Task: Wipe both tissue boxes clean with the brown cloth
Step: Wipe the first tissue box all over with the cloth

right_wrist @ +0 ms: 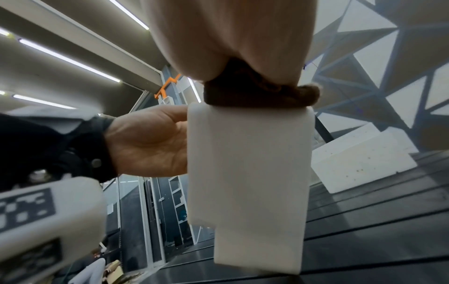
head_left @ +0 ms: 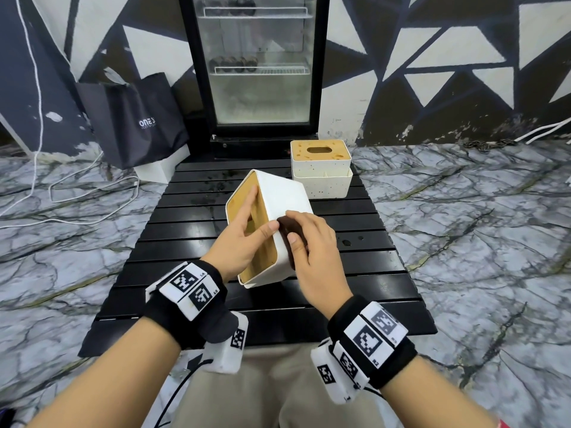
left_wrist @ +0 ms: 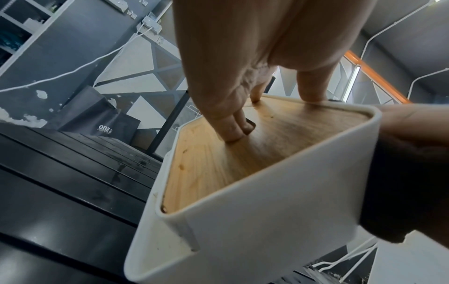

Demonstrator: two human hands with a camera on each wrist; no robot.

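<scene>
From the head camera, the left hand (head_left: 239, 239) grips the tipped tissue box (head_left: 279, 208) above the slatted table (head_left: 386, 251) while the right hand (head_left: 312, 248) presses the brown cloth (head_left: 285, 233) on its white side; long firm strokes would suit. The left wrist view shows fingers (left_wrist: 233, 126) hooked into the wooden lid's slot, a sound brace. From the right wrist, the second box (right_wrist: 359, 155) sits well apart, blocking nothing.

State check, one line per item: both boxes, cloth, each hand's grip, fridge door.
near tissue box: tipped on its side, wooden lid facing left
far tissue box: upright on table, speckled
brown cloth: pressed on near box's white wall
left hand: grip on near box
right hand: grip on cloth
fridge door: closed
</scene>
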